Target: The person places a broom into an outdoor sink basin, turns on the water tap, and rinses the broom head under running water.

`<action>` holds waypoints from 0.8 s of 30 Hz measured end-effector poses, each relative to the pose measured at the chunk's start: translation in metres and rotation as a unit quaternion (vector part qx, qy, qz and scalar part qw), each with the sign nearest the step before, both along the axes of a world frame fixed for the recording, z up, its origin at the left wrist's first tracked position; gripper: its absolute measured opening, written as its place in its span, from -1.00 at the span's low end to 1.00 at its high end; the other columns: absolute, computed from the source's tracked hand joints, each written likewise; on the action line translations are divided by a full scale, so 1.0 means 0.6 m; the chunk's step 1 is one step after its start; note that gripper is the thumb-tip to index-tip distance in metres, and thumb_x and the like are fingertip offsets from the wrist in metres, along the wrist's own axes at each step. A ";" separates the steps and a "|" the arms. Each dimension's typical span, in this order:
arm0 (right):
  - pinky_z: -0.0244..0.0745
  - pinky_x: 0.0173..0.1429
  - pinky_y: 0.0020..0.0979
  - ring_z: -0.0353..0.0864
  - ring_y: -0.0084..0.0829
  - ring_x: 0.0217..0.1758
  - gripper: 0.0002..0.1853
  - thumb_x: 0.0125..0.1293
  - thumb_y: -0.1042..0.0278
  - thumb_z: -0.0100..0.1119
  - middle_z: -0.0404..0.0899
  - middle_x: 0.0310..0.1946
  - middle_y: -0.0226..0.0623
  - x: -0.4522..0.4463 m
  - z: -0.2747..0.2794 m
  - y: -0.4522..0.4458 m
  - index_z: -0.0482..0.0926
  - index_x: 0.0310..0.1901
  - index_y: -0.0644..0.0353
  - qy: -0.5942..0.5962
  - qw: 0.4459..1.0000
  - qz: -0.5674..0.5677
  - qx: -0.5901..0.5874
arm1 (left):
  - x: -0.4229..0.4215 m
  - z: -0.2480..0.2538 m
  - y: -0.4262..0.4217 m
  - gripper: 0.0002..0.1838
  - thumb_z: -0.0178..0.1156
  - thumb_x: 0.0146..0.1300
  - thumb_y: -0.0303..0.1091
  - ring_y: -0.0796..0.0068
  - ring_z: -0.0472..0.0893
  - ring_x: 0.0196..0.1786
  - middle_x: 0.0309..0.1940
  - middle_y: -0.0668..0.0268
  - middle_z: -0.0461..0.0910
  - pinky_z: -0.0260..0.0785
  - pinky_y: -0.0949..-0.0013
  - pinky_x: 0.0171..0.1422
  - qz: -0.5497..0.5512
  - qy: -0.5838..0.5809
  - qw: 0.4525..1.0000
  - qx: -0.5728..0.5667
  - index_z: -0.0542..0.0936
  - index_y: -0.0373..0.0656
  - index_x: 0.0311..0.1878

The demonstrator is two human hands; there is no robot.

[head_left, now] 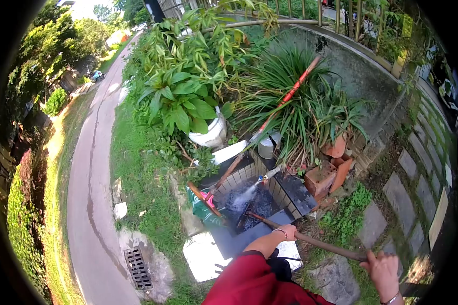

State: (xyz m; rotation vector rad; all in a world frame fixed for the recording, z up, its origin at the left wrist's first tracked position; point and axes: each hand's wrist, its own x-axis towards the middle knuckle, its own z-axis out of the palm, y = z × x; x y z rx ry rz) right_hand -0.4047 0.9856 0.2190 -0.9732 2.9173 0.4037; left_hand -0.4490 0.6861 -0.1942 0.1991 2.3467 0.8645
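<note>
My left hand [288, 232], with a band at its wrist, is closed around the middle of a long wooden-handled tool [320, 243]. Farther back, near the handle's end, my right hand [381, 269] is wrapped around the same handle. The tool slants down to the left into a tiled outdoor basin [280, 190]. Its dark lower end lies in or over the water, and I cannot make out its kind. A tap [261, 179] with a blue part sprays a white stream of water [243, 198] into the basin, close to the tool's end.
A pole with red wrapping [292, 91] leans across the spiky plant behind the basin. Bricks [320, 180] are stacked at its right, a white pot [211, 131] stands behind. A drain grate [137, 267] lies beside the concrete path [89, 193]; stone slabs [402, 198] run along the right.
</note>
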 end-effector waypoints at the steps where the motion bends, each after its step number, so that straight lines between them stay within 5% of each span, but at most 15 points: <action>1: 0.41 -0.35 -0.23 0.57 -0.29 -0.42 -0.73 0.15 0.28 0.31 0.51 -0.56 -0.30 0.022 -0.041 0.038 0.58 -0.13 0.14 -0.036 0.998 -0.015 0.049 | 0.006 -0.006 0.016 -0.70 0.33 0.01 -0.17 0.04 0.64 0.00 -0.16 0.07 0.69 0.48 0.07 0.09 -0.021 -0.013 0.999 -0.021 0.72 -0.03 -0.17; 3: 0.43 -0.33 -0.18 0.61 -0.25 -0.40 -0.76 0.13 0.26 0.28 0.53 -0.55 -0.26 0.070 -0.153 0.146 0.58 -0.18 0.13 -0.112 0.985 -0.070 0.116 | 0.019 -0.028 0.045 -0.73 0.19 0.03 -0.38 0.02 0.64 0.02 -0.14 0.03 0.68 0.49 0.08 0.09 -0.063 -0.016 0.997 -0.043 0.72 -0.08 -0.17; 6: 0.42 -0.25 -0.19 0.60 -0.26 -0.33 -0.72 0.16 0.22 0.27 0.53 -0.46 -0.25 0.132 -0.215 0.252 0.56 -0.12 0.11 -0.220 0.952 -0.181 0.112 | 0.043 -0.031 0.118 -0.79 0.16 0.01 -0.42 0.05 0.69 -0.10 -0.27 -0.04 0.69 0.54 0.09 -0.06 -0.242 -0.013 0.970 -0.031 0.72 -0.25 -0.32; 11: 0.41 -0.12 -0.20 0.58 -0.27 -0.19 -0.65 0.21 0.15 0.24 0.53 -0.31 -0.24 0.160 -0.224 0.261 0.52 -0.02 0.08 -0.336 0.891 -0.305 -0.007 | 0.134 0.035 0.244 -0.66 0.22 0.05 -0.17 0.06 0.69 -0.15 -0.27 0.02 0.70 0.52 0.09 -0.06 -0.453 -0.087 0.887 -0.031 0.72 -0.23 -0.24; 14: 0.40 -0.05 -0.21 0.57 -0.27 -0.12 -0.61 0.23 0.10 0.22 0.53 -0.22 -0.23 0.160 -0.213 0.212 0.50 0.04 0.06 -0.411 0.828 -0.360 -0.121 | 0.152 0.058 0.263 -0.68 0.28 0.01 -0.18 0.17 0.69 -0.18 -0.30 0.10 0.71 0.51 0.08 -0.10 -0.558 -0.146 0.817 0.021 0.71 -0.23 -0.27; 18: 0.38 0.06 -0.22 0.56 -0.28 -0.01 -0.56 0.27 0.04 0.20 0.53 -0.10 -0.21 0.141 -0.197 0.127 0.47 0.12 0.03 -0.464 0.778 -0.365 -0.216 | 0.115 0.047 0.237 -0.68 0.28 0.00 -0.16 0.16 0.69 -0.18 -0.30 0.12 0.71 0.50 0.09 -0.10 -0.520 -0.137 0.843 -0.015 0.71 -0.20 -0.26; 20: 0.38 0.11 -0.23 0.55 -0.28 0.04 -0.53 0.29 0.01 0.18 0.53 -0.04 -0.21 0.123 -0.184 0.098 0.46 0.16 0.02 -0.460 0.798 -0.323 -0.219 | 0.088 0.040 0.196 -0.67 0.29 0.00 -0.14 0.15 0.68 -0.18 -0.30 0.14 0.71 0.50 0.09 -0.10 -0.485 -0.135 0.863 -0.045 0.72 -0.18 -0.25; 24: 0.36 0.21 -0.24 0.54 -0.29 0.15 -0.48 0.33 -0.05 0.16 0.53 0.08 -0.19 0.058 -0.071 0.078 0.43 0.25 -0.01 -0.403 0.884 -0.218 -0.092 | 0.044 0.019 0.092 -0.69 0.33 0.03 -0.05 0.08 0.65 -0.14 -0.33 0.17 0.66 0.44 0.05 -0.08 -0.241 0.081 0.967 -0.016 0.66 -0.08 -0.31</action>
